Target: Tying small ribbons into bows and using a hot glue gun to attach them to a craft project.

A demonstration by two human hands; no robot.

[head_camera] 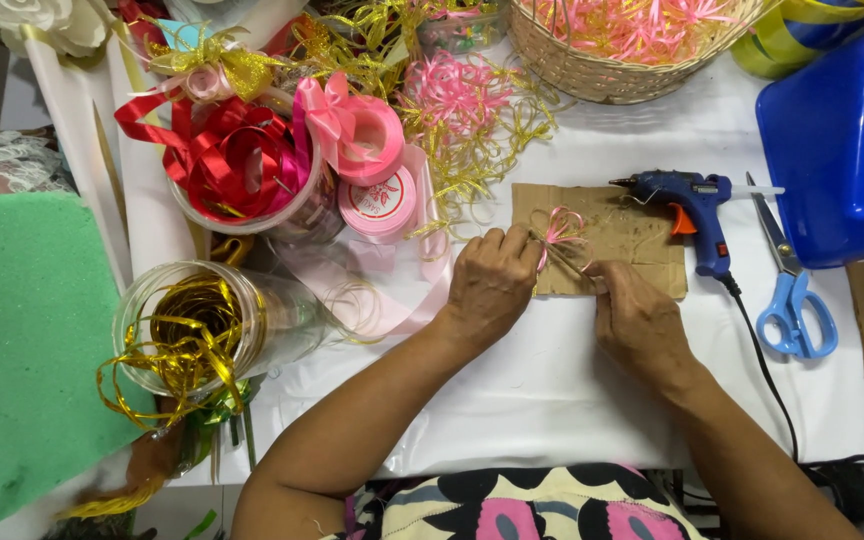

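Left hand: I am pinching my left hand (490, 283) closed on the small pink-and-gold ribbon bow (559, 231), my fingertips gripping it at its left side.
Right hand: I am closing my right hand (637, 322) on the thin gold strands trailing from the bow's lower end, holding them down against the cardboard.
Ribbon bow: it is lying on the cardboard piece (614, 245), near the middle of the white worktop (552, 390), between my two hands.
Glue gun: the blue hot glue gun (693, 208) is resting on the right end of the cardboard, nozzle pointing left, its black cord (764, 365) running toward me.
Scissors: the blue-handled scissors (788, 290) are lying just right of the glue gun.
Left side: a clear jar of gold ribbon (197, 330) is lying tipped near me, with pink ribbon rolls (367, 160) and a tub of red ribbon (237, 165) farther off, and a green foam block (27, 330) at the left edge.
Far side: a wicker basket (592, 70) is holding pink bows; a blue plastic bin (837, 140) is sitting at far right.
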